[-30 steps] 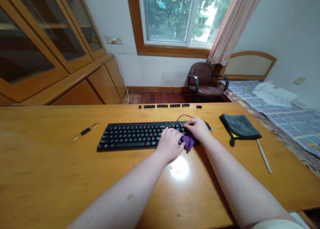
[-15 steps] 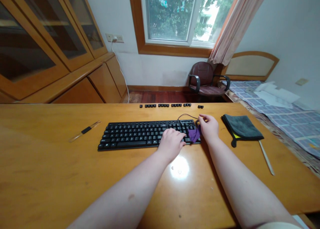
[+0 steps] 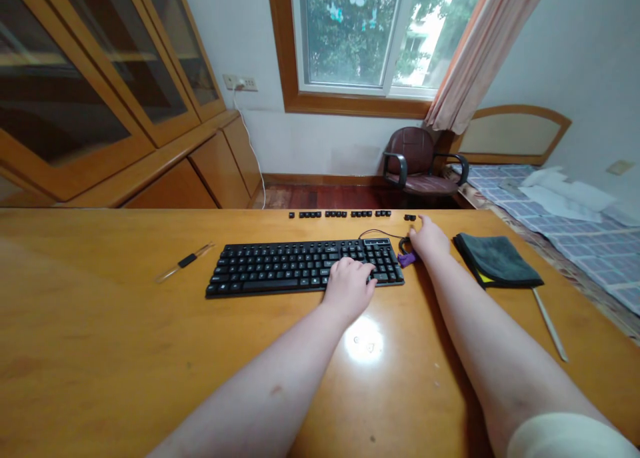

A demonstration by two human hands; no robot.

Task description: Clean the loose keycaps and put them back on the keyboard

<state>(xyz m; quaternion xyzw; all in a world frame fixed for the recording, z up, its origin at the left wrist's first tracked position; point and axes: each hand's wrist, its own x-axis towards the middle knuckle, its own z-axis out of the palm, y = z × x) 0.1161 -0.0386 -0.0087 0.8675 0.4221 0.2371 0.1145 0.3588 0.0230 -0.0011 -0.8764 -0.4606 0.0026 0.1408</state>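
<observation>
A black keyboard (image 3: 280, 268) lies on the wooden table, its upper edge lined with bare spots where keys are gone. My left hand (image 3: 349, 285) rests over its right part, fingers slightly bent and thumb apart, covering some keys. Off the keyboard's right end, my right hand (image 3: 431, 239) reaches forward with thumb and forefinger apart. Just past its fingertips sits a pair of loose black keycaps (image 3: 410, 217). A purple piece of cloth or strap (image 3: 407, 259) lies below that hand, beside the coiled black cable (image 3: 404, 246).
More loose keycaps (image 3: 336, 214) stand in a row along the far table edge. Left of the keyboard is a thin clear tool with a black grip (image 3: 187, 260). A folded grey cloth (image 3: 500, 261) and a pale flat stick (image 3: 550, 325) lie at the right.
My right hand has moved forward toward the pair of keycaps. The purple piece has shifted from the keyboard's right end onto the table. My left hand stays on the keyboard.
</observation>
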